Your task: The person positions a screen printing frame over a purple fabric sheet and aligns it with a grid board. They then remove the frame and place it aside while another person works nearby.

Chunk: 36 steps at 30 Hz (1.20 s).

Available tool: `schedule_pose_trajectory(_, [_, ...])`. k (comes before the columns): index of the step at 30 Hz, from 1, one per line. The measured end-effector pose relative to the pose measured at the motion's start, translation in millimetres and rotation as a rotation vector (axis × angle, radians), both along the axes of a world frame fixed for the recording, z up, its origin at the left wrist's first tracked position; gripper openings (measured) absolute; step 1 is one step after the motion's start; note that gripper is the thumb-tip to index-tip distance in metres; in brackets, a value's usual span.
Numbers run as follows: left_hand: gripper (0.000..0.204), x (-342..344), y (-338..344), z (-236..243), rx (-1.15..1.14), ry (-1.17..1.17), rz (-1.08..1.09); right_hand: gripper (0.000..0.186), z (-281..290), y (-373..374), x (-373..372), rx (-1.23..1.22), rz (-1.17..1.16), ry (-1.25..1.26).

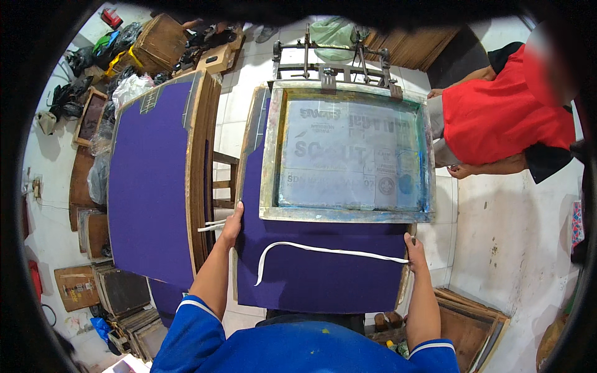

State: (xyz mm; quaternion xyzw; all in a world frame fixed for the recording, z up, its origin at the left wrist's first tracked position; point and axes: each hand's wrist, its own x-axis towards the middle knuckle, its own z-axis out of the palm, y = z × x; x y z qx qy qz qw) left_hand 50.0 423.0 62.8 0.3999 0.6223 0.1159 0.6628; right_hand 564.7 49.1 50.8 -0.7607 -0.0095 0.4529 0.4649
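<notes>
A purple fabric-covered board (336,289) lies in front of me, with a screen-printing frame (348,215) over its far part. The frame's mesh is pale, with dark lettering and blue stains round its border. My left hand (232,226) grips the board's left edge, thumb up. Two white strip ends (211,225) stick out beside it on the left. On the right edge, my right hand (415,252) is closed round the board's side; its lower fingers are hidden. A long white strip (323,248) runs across the fabric to this hand, its left end bent toward me.
A stack of boards topped with purple fabric (152,180) stands to the left. Behind the frame is a metal hinge clamp (328,78). A person in a red shirt (485,115) stands at the right. Wooden frames (469,329) lean low at the right; bags and boxes crowd the far left.
</notes>
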Motion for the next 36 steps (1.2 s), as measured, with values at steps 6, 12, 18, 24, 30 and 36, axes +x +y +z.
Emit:
schedule_pose_trajectory(6, [0.068, -13, -26, 4, 0.479, 0.26, 0.156, 0.063, 1, 5, 11, -0.151, 0.123, -0.107])
schedule_pose_trajectory(12, [0.055, -38, -169, 32, 0.94, 0.67, 0.119, 0.076, -8, -11, 21, -0.181, 0.319, -0.493])
schedule_pose_trajectory(18, [0.063, -72, -368, 33, 0.855, 0.914, 0.345, 0.053, -44, -108, 55, -0.076, 0.362, -0.428])
schedule_pose_trajectory(24, [0.071, -113, -538, -10, 0.466, 0.881, 0.489, 0.046, -8, -154, 58, -0.228, 0.464, -1.093])
schedule_pose_trajectory(30, [0.082, -146, -597, -52, 0.16, 0.671, 0.612, 0.05, 88, -20, -101, 0.516, 0.732, -1.537])
schedule_pose_trajectory(36, [0.082, -196, -602, -47, 0.226, 0.453, 0.681, 0.039, 156, 80, -353, 0.956, 1.296, -1.151])
